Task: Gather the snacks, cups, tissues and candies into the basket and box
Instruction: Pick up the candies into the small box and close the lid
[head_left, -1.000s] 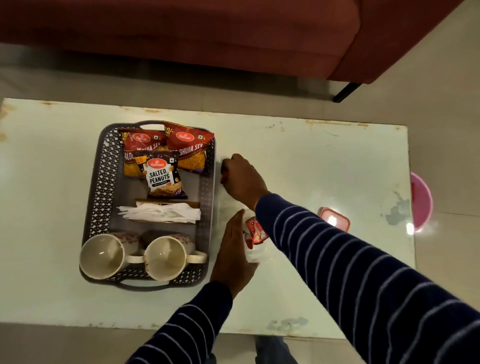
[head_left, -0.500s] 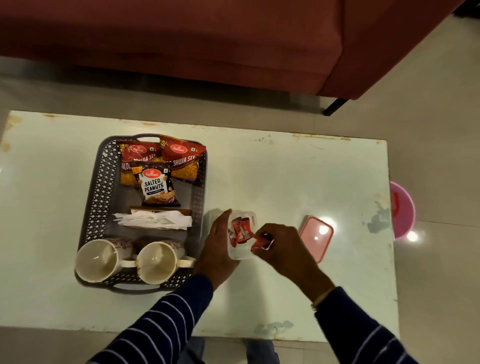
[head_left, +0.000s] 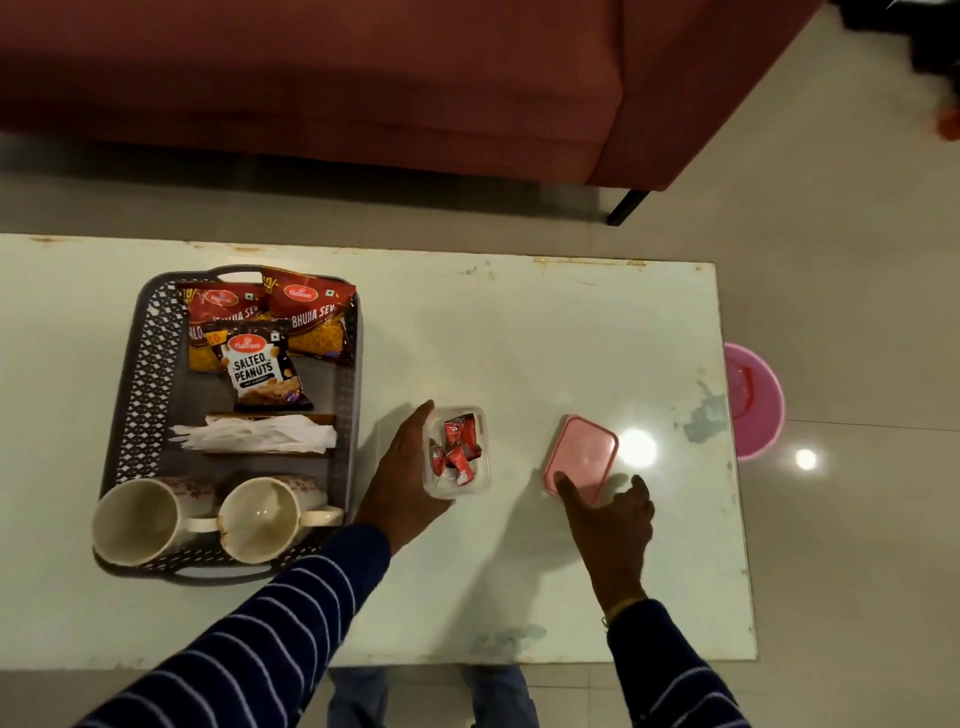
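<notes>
A grey perforated basket (head_left: 140, 374) on the table's left holds three snack packets (head_left: 262, 366), white tissues (head_left: 260, 436) and two cream cups (head_left: 208, 517) lying on their sides. Right of it stands a small clear box (head_left: 485, 452) with red candies (head_left: 457, 452) inside. My left hand (head_left: 402, 483) grips the box's left side. My right hand (head_left: 608, 519) is spread at the near edge of the pink lid (head_left: 584, 452), thumb and a finger touching it, holding nothing.
The pale table (head_left: 519, 338) has a worn far edge and a glare spot beside the lid. A red sofa (head_left: 363, 88) stands beyond the table. A pink tub (head_left: 758, 400) sits on the floor off the table's right end.
My right hand dropped the red candy into the box and moved right to the pink lid. My left hand stayed on the box.
</notes>
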